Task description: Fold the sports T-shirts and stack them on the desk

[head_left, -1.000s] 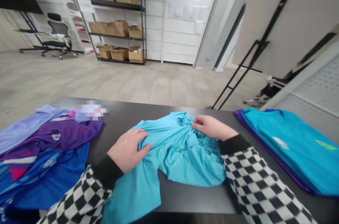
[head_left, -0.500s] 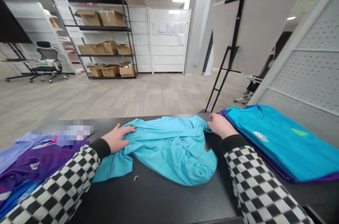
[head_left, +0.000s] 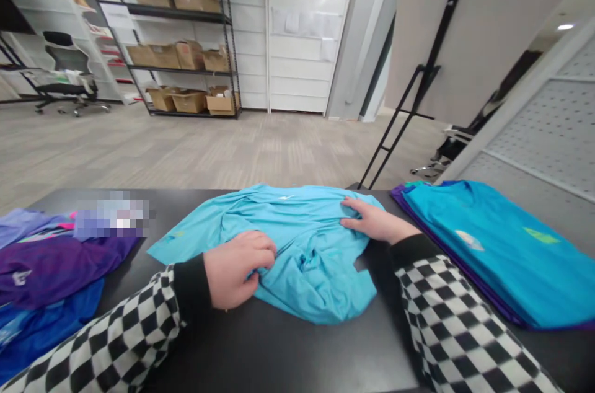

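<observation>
A light blue T-shirt (head_left: 297,219) lies rumpled across the black table, its far edge spread fairly flat and its near part bunched in folds. One sleeve with a small yellow-green mark points out to the left. My left hand (head_left: 242,269) has its fingers curled on the near left part of the shirt, pinching the cloth. On the right, my right hand (head_left: 372,219) rests on the shirt near its far right corner, fingers stretched out and apart.
Folded blue and purple shirts (head_left: 502,250) are stacked at the table's right. Loose purple and blue garments (head_left: 69,269) lie in a heap at the left, with a blurred patch above. Beyond the black table (head_left: 288,356) stand a shelf with cardboard boxes (head_left: 186,58) and a board on a stand (head_left: 432,64).
The shirt's far part has been spread wider, and its left sleeve now lies out to the left. My left hand has come nearer and right, closing on the cloth; my right hand has opened.
</observation>
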{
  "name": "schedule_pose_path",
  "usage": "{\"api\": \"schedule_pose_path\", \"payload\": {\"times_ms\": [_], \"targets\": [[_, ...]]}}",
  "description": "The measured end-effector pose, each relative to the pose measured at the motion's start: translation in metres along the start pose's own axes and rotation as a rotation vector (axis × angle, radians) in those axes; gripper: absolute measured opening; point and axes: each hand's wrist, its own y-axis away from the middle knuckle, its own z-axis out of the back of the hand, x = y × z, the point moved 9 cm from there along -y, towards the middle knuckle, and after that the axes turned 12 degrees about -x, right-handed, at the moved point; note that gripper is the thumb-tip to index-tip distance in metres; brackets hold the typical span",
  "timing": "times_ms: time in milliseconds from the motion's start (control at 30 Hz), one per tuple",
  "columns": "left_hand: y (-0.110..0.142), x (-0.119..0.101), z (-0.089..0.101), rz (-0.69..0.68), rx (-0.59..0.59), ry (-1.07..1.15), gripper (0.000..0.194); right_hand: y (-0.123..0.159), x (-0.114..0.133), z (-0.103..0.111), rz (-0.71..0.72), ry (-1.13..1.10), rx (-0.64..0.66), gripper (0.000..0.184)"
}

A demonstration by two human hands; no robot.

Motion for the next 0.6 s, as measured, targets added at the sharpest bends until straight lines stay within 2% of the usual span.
{"api": "schedule_pose_path", "payload": {"times_ms": [100, 167, 267, 333, 400, 467, 533, 600], "targets": [[0.012, 0.014, 0.022, 0.065, -0.021, 0.108, 0.018, 0.004, -0.004, 0.003, -0.041, 0.032, 0.027, 0.080], [0.020, 0.022, 0.035, 0.145, -0.037, 0.195, 0.008, 0.004, 0.008, 0.008, -0.023, 0.058, -0.026, 0.071], [0.027, 0.030, 0.038, 0.301, -0.010, 0.291, 0.046, 0.006, 0.046, 0.029, 0.093, -0.001, -0.216, 0.047], [0.028, 0.031, 0.032, 0.373, -0.010, 0.219, 0.058, 0.014, 0.076, 0.039, 0.166, -0.101, -0.262, 0.034], [0.027, 0.028, 0.022, 0.368, -0.009, 0.092, 0.057, 0.028, 0.100, 0.036, 0.198, -0.188, -0.139, 0.035], [0.023, 0.022, 0.010, 0.293, -0.002, 0.013, 0.049, 0.047, 0.116, 0.020, 0.200, -0.239, 0.079, 0.037], [0.019, 0.012, 0.003, 0.183, -0.026, 0.004, 0.033, 0.067, 0.123, 0.003, 0.202, -0.269, 0.244, 0.034], [0.014, 0.003, 0.003, 0.090, -0.059, 0.045, 0.021, 0.081, 0.121, -0.010, 0.209, -0.285, 0.297, 0.031]]}}
